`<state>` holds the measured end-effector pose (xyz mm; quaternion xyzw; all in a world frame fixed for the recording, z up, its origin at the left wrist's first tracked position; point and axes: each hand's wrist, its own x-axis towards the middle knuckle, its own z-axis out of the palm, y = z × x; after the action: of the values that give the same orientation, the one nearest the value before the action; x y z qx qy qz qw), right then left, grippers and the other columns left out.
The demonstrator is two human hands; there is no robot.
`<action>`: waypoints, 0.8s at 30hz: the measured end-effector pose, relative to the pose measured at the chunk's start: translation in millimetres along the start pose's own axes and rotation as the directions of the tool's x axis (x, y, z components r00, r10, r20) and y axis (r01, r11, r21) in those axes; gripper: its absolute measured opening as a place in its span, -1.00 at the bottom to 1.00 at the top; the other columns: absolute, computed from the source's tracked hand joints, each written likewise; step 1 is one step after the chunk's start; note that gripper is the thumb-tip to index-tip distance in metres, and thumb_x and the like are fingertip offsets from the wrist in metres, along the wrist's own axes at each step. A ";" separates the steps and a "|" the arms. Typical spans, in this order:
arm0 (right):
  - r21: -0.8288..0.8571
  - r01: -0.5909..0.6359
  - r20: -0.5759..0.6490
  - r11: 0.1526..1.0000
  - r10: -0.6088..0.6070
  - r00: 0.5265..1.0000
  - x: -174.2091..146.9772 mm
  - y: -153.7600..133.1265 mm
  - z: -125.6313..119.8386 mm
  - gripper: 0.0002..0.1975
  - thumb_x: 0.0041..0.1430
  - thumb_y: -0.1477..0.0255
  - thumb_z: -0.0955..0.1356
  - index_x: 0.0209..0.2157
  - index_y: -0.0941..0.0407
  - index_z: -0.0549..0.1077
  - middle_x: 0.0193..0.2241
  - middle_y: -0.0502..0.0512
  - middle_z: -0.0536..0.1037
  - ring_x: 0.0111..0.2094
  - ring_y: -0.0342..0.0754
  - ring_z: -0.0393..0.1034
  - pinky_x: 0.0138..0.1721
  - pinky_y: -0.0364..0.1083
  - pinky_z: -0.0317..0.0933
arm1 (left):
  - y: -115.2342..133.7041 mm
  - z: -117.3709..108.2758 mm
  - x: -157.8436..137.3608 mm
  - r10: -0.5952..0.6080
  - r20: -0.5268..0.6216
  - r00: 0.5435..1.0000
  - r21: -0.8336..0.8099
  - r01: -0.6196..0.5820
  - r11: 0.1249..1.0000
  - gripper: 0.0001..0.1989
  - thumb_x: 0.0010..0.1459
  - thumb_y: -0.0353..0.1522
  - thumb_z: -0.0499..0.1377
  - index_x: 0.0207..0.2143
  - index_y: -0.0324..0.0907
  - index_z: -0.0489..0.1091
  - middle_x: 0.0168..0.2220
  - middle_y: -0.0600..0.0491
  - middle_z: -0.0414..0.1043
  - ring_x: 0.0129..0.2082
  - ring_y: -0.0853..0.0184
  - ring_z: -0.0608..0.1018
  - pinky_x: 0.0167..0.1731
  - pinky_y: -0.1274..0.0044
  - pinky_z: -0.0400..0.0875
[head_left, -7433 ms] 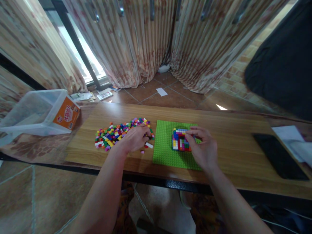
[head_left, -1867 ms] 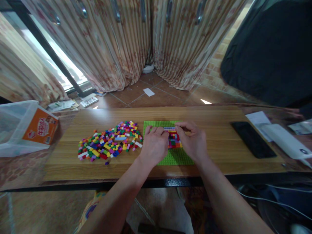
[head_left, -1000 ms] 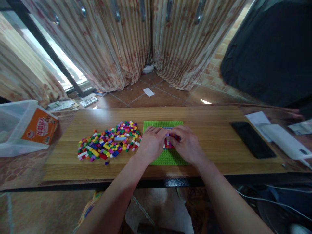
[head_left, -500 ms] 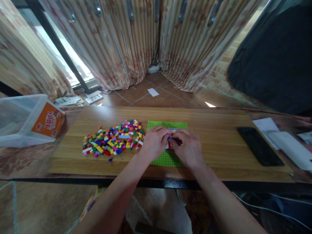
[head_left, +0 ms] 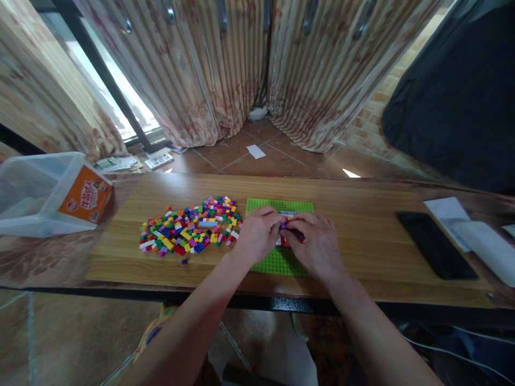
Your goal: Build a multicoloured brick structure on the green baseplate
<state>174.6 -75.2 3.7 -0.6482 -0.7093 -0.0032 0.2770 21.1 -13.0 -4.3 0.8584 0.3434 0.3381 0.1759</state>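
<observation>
A green studded baseplate (head_left: 281, 266) lies on the wooden board, with a small build of red, white and purple toy bricks (head_left: 284, 239) on its middle. Over that build my two hands meet, fingertips nearly touching. My left hand (head_left: 259, 233) is closed at the left side of the build, its grip partly hidden by its own fingers. From the right, my right hand (head_left: 316, 240) pinches a small dark purple toy brick (head_left: 298, 234) between thumb and fingers. Much of the build is covered by the hands.
Left of the baseplate spreads a pile of loose coloured bricks (head_left: 189, 230), with one purple brick (head_left: 184, 261) apart in front. A clear plastic tub (head_left: 40, 225) stands at far left. At right lie a black phone (head_left: 436, 245) and a white object (head_left: 485, 249). The wooden board (head_left: 370, 241) borders the table's front edge.
The view has shifted slightly. Both hands stay over the brick build, with only small movements of the fingers.
</observation>
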 end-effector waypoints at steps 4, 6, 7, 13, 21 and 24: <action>0.019 -0.007 0.005 1.000 0.007 1.000 -0.1 0.2 -0.5 -0.83 0.23 0.39 0.35 -0.38 0.04 0.59 -0.22 0.08 0.58 -0.16 0.05 0.39 -0.09 0.05 0.16 | -0.7 -0.1 -0.7 -0.011 -0.010 1.000 -0.035 0.010 0.999 -0.81 0.22 -0.51 0.12 -0.28 -0.17 0.54 -0.27 0.01 0.51 -0.24 0.33 0.55 -0.18 0.50 0.46; 0.027 -0.024 -0.005 0.999 0.024 1.000 -0.3 -0.3 0.7 -0.83 0.22 0.42 0.34 -0.39 0.05 0.59 -0.23 0.08 0.58 -0.16 0.05 0.39 -0.09 0.05 0.17 | -1.2 -0.5 -1.1 -0.013 -0.004 1.000 -0.060 0.013 0.998 -0.80 0.21 -0.51 0.11 -0.28 -0.17 0.53 -0.27 0.01 0.51 -0.24 0.33 0.55 -0.16 0.49 0.47; 0.031 -0.034 -0.012 0.999 0.035 0.999 -0.4 -0.7 1.5 -0.83 0.21 0.43 0.34 -0.40 0.05 0.59 -0.24 0.08 0.58 -0.16 0.05 0.39 -0.09 0.05 0.17 | -1.3 -0.8 -1.3 -0.015 -0.002 1.000 -0.072 0.015 0.997 -0.80 0.21 -0.51 0.11 -0.28 -0.17 0.53 -0.27 0.01 0.51 -0.23 0.33 0.55 -0.16 0.49 0.47; 0.088 -0.094 -0.042 0.992 0.098 0.994 -0.2 -0.4 5.8 -0.86 0.14 0.45 0.36 -0.43 0.05 0.59 -0.26 0.09 0.57 -0.17 0.07 0.39 -0.07 0.08 0.23 | -0.9 -4.4 -3.3 -0.064 0.009 0.998 -0.125 0.065 0.990 -0.80 0.18 -0.53 0.11 -0.27 -0.18 0.52 -0.24 0.00 0.50 -0.20 0.32 0.56 -0.10 0.47 0.47; 0.220 -0.097 -0.059 0.971 0.112 0.992 0.0 2.3 2.6 -0.89 0.09 0.45 0.38 -0.41 0.04 0.59 -0.25 0.09 0.58 -0.17 0.06 0.42 -0.07 0.07 0.28 | -2.4 -6.0 -4.6 -0.096 0.026 0.995 -0.126 0.099 0.987 -0.83 0.16 -0.51 0.12 -0.26 -0.21 0.50 -0.23 -0.02 0.49 -0.21 0.30 0.55 -0.14 0.46 0.47; 0.274 -0.124 -0.067 0.954 0.147 0.987 0.6 2.5 0.0 -0.88 0.12 0.42 0.36 -0.42 0.06 0.58 -0.27 0.11 0.58 -0.18 0.05 0.43 -0.07 0.07 0.28 | -2.9 -6.9 -4.3 -0.113 0.027 0.993 -0.123 0.115 0.986 -0.83 0.17 -0.50 0.12 -0.25 -0.21 0.49 -0.22 -0.03 0.49 -0.19 0.29 0.54 -0.12 0.44 0.46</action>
<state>177.0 -74.2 3.1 -0.6509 -0.6444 0.0840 0.3925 12.6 -13.5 -3.0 0.8280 0.3685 0.3397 0.2515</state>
